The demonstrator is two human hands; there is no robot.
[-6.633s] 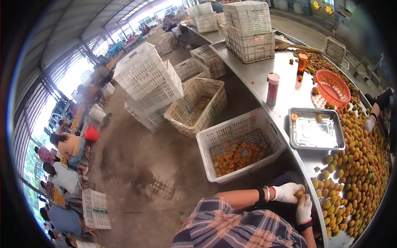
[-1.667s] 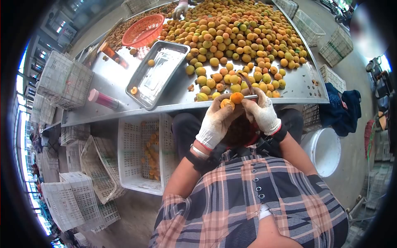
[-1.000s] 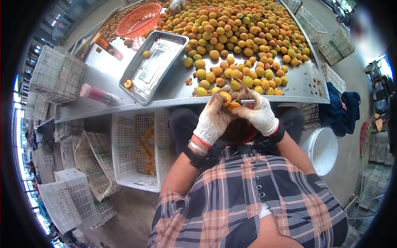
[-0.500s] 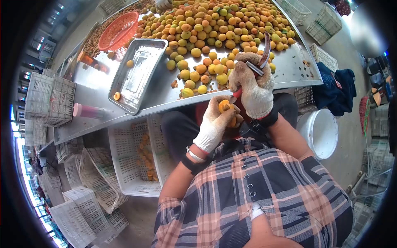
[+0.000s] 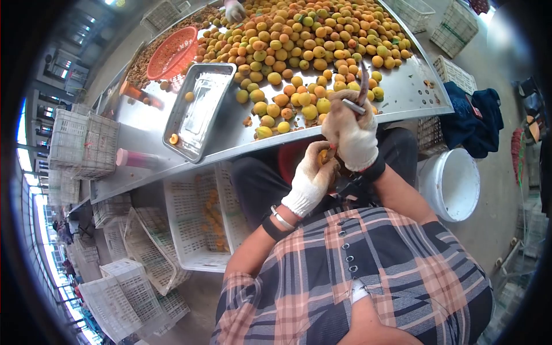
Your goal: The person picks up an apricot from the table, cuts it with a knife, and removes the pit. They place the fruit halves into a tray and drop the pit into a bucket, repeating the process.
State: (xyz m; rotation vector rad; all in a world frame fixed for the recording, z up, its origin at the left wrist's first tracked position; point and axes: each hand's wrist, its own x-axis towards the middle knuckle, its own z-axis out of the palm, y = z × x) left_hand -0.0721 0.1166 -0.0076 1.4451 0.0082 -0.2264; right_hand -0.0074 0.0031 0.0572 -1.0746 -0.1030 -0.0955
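Observation:
My left hand (image 5: 310,179), in a white glove with a stained palm, is closed around an orange apricot (image 5: 324,156), partly hidden by the fingers. Right beside it, my right hand (image 5: 351,131), gloved too, grips a curved knife (image 5: 364,83) whose blade points up, away from me. A short metal piece (image 5: 353,106) also shows at that fist. Both hands meet above my lap at the table's front edge. Beyond them, a large heap of apricots (image 5: 282,49) covers the metal table (image 5: 230,138).
A metal tray (image 5: 198,109) with two fruit pieces and a red basket (image 5: 172,53) stand left on the table. A white crate (image 5: 195,247) holds apricot pieces below. A white bucket (image 5: 454,187) stands right. Another person's gloved hand (image 5: 234,11) is at the heap's far side.
The view has shifted slightly, moving the table and crates rightward. My hands have come closer together, and the apricot is more covered. The other person's hand shows more fully.

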